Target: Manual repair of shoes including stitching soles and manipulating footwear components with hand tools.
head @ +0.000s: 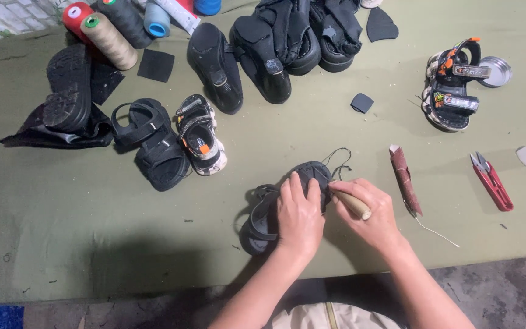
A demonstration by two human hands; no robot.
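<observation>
A small black sandal (263, 213) lies on the green cloth near the front edge. My left hand (299, 216) presses down on it, fingers over its toe end. My right hand (369, 210) grips a wooden-handled tool (353, 204) whose tip meets the sandal's toe at the right. A dark thread (339, 159) loops out from the toe.
A roll of reddish sandpaper (405, 180) and red thread snips (492, 181) lie to the right. A child's orange-and-black sandal (452, 85) and a metal tin lid (495, 71) sit at back right. Black shoes (275, 49), sandals (171, 143) and thread spools (108, 39) fill the back left.
</observation>
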